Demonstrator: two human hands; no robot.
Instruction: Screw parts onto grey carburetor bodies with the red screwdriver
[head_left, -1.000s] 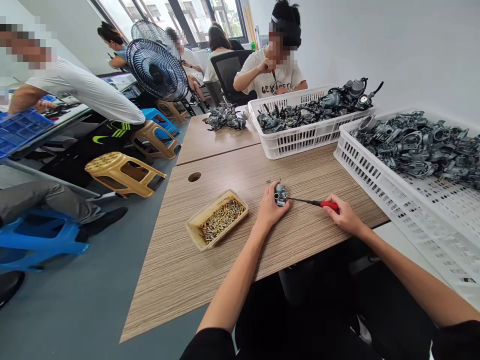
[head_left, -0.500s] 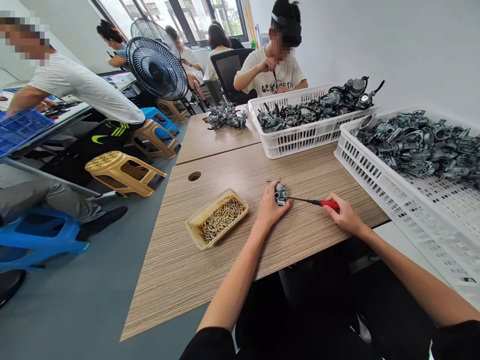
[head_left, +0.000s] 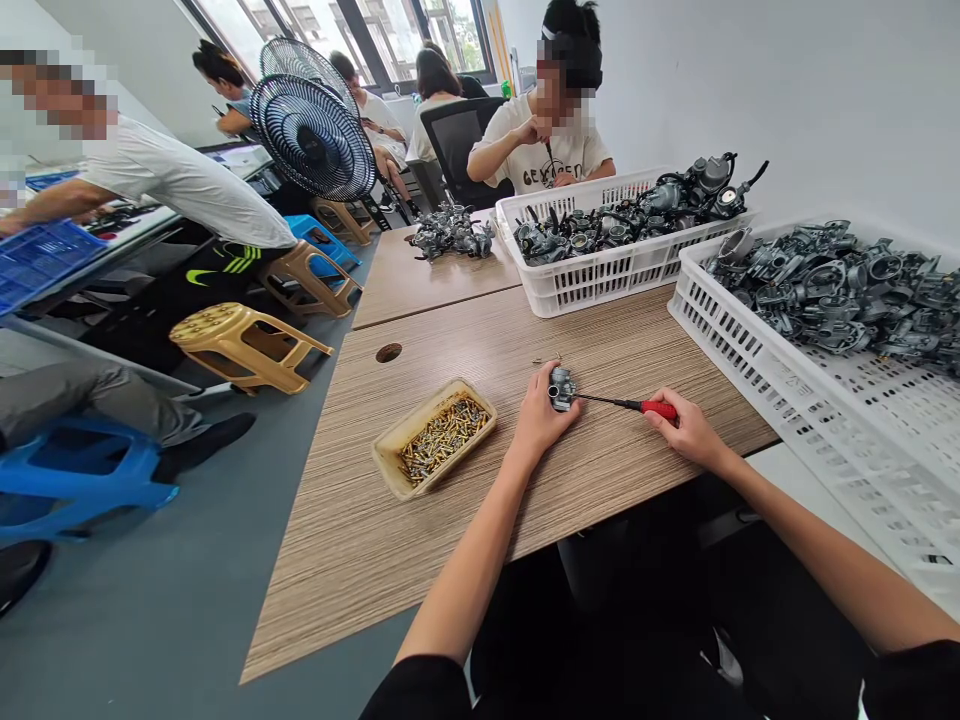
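A small grey metal carburetor body [head_left: 561, 390] rests on the wooden table [head_left: 450, 560], held in my left hand [head_left: 538, 412] with the fingers wrapped round it. My right hand [head_left: 686, 428] grips the red handle of a screwdriver [head_left: 658, 408]. Its dark shaft lies nearly level, and the tip meets the carburetor's right side; the exact contact point is too small to see. Just behind the carburetor lie a few tiny metal pieces [head_left: 547, 360]. Left of my left hand sits a cream plastic tub [head_left: 384, 462] holding many small brass-coloured parts.
Two white crates [head_left: 551, 300] [head_left: 697, 290] full of metal carburetor parts stand at the back and right. A pile of carburetors [head_left: 452, 233] lies on the far table. Opposite, a co-worker [head_left: 555, 150] handles a tool. Stools [head_left: 244, 335] and a fan [head_left: 313, 140] stand left.
My hands, the carburetor and the screwdriver show no visible movement. At the left, the leaning person in a white shirt has shifted slightly to the right.
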